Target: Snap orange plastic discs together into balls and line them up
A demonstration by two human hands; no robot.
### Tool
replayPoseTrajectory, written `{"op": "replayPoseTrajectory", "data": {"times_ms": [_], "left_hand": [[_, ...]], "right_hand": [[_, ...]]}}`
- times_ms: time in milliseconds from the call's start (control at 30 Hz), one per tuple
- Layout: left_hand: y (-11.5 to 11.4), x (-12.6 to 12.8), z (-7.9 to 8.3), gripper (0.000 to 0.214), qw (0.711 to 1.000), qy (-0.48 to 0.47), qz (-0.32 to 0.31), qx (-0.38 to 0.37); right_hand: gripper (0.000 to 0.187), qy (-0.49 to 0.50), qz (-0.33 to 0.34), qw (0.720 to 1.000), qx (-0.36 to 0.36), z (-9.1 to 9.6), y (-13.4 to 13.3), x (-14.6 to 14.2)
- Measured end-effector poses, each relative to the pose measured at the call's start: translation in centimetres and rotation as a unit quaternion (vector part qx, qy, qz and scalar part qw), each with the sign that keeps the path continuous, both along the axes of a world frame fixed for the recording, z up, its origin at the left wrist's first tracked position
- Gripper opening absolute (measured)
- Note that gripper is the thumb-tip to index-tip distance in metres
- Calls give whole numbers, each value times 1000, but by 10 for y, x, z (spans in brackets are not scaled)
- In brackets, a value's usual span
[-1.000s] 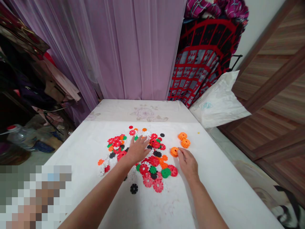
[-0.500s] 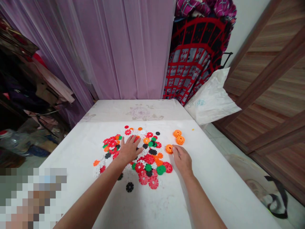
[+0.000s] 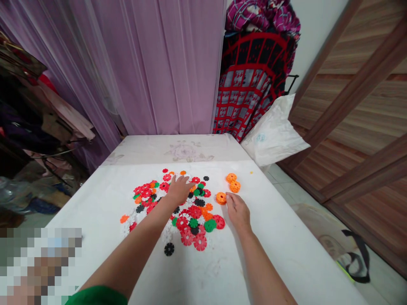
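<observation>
Notched plastic snowflake discs [image 3: 194, 212] in red, white, green, black and orange lie in a loose, overlapping pile on the white-covered table. My left hand [image 3: 179, 189] hovers over the upper part of this pile, fingers apart, with the fingertips near an orange disc; contact is hard to judge. On the right, my right hand [image 3: 238, 211] pinches the right edge of a stack of orange discs [image 3: 220, 198], which rests on the cloth. Just beyond it two more orange stacks [image 3: 233, 182] touch each other. Part of the pile is hidden under my left forearm.
The table [image 3: 203, 279] has a flowered cover at its far end, against a purple curtain [image 3: 165, 76]. A white sack [image 3: 275, 133] leans at the right far corner. A bag with black handles [image 3: 330, 245] is on the floor at right; clothes hang at left.
My left hand has shifted right and slightly away over the pile. My right hand stays at the orange stack. The whole view has moved a little.
</observation>
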State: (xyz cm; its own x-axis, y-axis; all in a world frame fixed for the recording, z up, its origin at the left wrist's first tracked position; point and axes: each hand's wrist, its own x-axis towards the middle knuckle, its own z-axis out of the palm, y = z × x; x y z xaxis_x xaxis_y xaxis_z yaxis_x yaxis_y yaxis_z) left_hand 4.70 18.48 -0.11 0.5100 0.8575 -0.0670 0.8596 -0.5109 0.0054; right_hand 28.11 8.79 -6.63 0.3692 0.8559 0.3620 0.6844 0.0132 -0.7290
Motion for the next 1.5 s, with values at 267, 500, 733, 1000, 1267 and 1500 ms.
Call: {"op": "replayPoseTrajectory", "data": {"times_ms": [267, 500, 733, 1000, 1267, 1500], "left_hand": [[22, 8, 11, 39, 999, -12, -14, -37], [19, 0, 26, 36, 997, -57, 30, -30], [-7, 40, 30, 48, 983, -176, 7, -55], [-37, 78, 10, 44, 955, -271, -61, -100], [-38, 84, 7, 38, 961, -245, -97, -79], [-35, 77, -7, 51, 966, -232, -98, -52]], "right_hand": [[50, 19, 0, 1000, 2, 2, -1, -1], [50, 77, -20, 996, 35, -1, 1, 3], [47, 157, -51, 985, 57, -2, 2, 5], [47, 166, -49, 984, 48, 0, 2, 5], [45, 187, -36, 980, 51, -1, 4, 2], [48, 224, -5, 973, 53, -8, 7, 1]]}}
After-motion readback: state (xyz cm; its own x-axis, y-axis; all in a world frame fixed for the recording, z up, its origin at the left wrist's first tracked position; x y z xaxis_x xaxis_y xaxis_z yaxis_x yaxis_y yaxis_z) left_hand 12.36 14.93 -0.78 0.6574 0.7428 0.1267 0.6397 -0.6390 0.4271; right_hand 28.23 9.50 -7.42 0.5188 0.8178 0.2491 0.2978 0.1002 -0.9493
